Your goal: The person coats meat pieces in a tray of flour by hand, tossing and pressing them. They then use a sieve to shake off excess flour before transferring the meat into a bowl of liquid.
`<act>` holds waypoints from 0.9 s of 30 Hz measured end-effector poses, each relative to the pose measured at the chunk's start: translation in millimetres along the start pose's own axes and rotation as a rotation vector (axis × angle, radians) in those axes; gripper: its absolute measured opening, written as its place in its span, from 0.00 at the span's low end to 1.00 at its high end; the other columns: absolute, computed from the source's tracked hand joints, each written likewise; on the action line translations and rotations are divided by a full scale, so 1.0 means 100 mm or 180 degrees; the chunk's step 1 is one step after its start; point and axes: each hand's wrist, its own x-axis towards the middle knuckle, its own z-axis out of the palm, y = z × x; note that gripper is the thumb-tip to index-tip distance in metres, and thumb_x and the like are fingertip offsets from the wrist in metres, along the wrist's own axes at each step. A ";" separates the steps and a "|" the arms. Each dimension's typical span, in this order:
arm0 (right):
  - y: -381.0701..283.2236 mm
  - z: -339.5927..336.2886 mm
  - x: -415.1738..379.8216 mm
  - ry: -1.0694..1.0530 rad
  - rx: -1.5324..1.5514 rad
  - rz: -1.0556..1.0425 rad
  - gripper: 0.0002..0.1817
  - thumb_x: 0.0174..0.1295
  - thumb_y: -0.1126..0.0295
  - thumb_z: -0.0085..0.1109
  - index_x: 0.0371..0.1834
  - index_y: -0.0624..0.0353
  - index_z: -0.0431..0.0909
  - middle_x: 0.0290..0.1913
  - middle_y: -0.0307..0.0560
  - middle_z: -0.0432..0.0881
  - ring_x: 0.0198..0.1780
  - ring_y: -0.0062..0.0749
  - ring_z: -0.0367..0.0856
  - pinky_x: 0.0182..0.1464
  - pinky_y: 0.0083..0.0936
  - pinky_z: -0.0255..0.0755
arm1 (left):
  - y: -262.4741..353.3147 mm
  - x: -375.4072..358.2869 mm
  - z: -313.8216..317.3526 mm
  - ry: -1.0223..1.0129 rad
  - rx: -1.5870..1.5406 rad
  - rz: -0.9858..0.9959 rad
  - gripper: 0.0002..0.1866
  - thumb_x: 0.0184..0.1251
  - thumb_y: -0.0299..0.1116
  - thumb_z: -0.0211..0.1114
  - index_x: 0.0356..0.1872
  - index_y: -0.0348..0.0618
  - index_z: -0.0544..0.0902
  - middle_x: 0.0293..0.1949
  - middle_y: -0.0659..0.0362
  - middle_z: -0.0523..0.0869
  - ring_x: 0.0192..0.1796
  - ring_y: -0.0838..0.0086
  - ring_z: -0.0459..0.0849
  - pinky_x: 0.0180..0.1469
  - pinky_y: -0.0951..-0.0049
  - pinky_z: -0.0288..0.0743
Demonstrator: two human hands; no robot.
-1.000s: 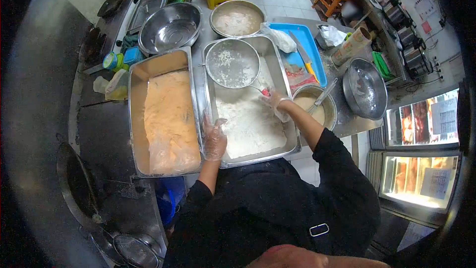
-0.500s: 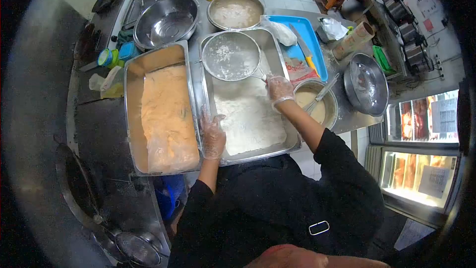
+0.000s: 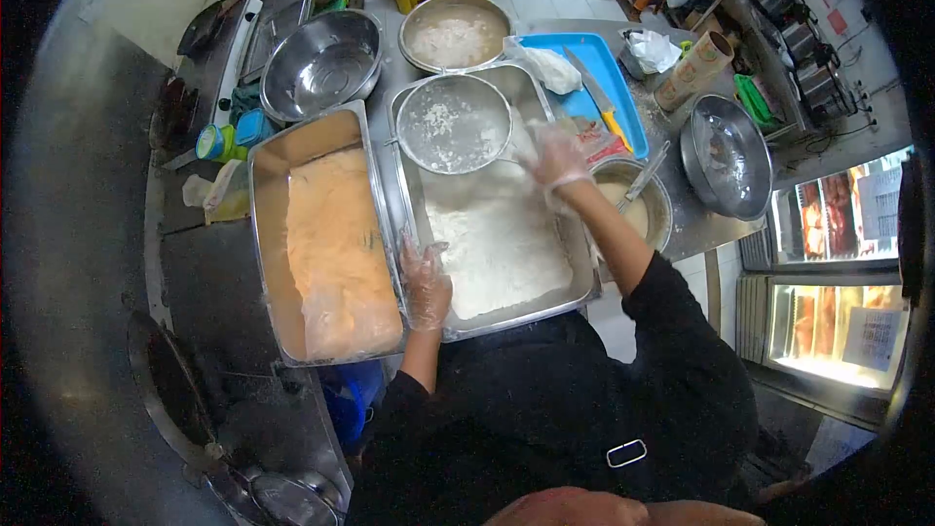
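A deep metal tray (image 3: 584, 284) holds a layer of white flour (image 3: 497, 234). Over its far end lies a round mesh sieve (image 3: 455, 124) with small white lumps in it. My left hand (image 3: 426, 282), in a clear plastic glove, straddles the tray's left rim, thumb inside and fingers outside. My right hand (image 3: 562, 154), gloved too, is at the sieve's handle side above the tray's right rim. Motion blurs its fingers, so whether it grips the handle cannot be seen. To the left, a second metal tray (image 3: 269, 234) contains an orange, battered-looking mass (image 3: 336, 234) partly under clear plastic.
Behind the trays stand an empty-looking steel bowl (image 3: 282, 88) and a bowl of pale liquid with flour (image 3: 454, 34). At right are a blue tray (image 3: 631, 102) with a yellow-handled knife (image 3: 606, 109), a batter bowl (image 3: 664, 219) with a whisk (image 3: 643, 177), and another bowl (image 3: 729, 156).
My right hand has shifted slightly away and up, blurring as it moves. The sieve stays over the tray's far end, and my left hand remains on the rim. The whole view has tilted a little.
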 end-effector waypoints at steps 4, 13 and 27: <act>0.57 -0.08 1.36 -0.0512 0.0047 0.1025 0.21 0.63 0.55 0.58 0.53 0.54 0.82 0.49 0.54 0.86 0.55 0.50 0.82 0.60 0.41 0.73 | -0.11 -0.05 0.11 -0.0043 0.0249 -0.0070 0.18 0.58 0.19 0.54 0.48 0.48 0.82 0.69 0.32 0.63 0.72 0.39 0.62 0.74 0.46 0.56; 1.80 1.60 3.56 -0.0825 -0.0492 0.0705 0.21 0.66 0.51 0.53 0.58 0.44 0.81 0.59 0.52 0.81 0.62 0.49 0.78 0.65 0.43 0.71 | 0.16 0.21 -0.04 -0.0394 0.0390 -0.0583 0.15 0.63 0.22 0.54 0.48 0.43 0.84 0.66 0.36 0.70 0.72 0.41 0.63 0.74 0.47 0.59; 1.79 2.05 4.33 -0.1212 -0.0700 -0.0476 0.20 0.67 0.66 0.51 0.60 0.60 0.73 0.56 0.64 0.80 0.58 0.57 0.80 0.57 0.46 0.76 | 0.18 0.31 0.02 -0.0360 0.0617 -0.0783 0.19 0.50 0.17 0.64 0.43 0.51 0.81 0.69 0.39 0.67 0.72 0.40 0.63 0.71 0.44 0.62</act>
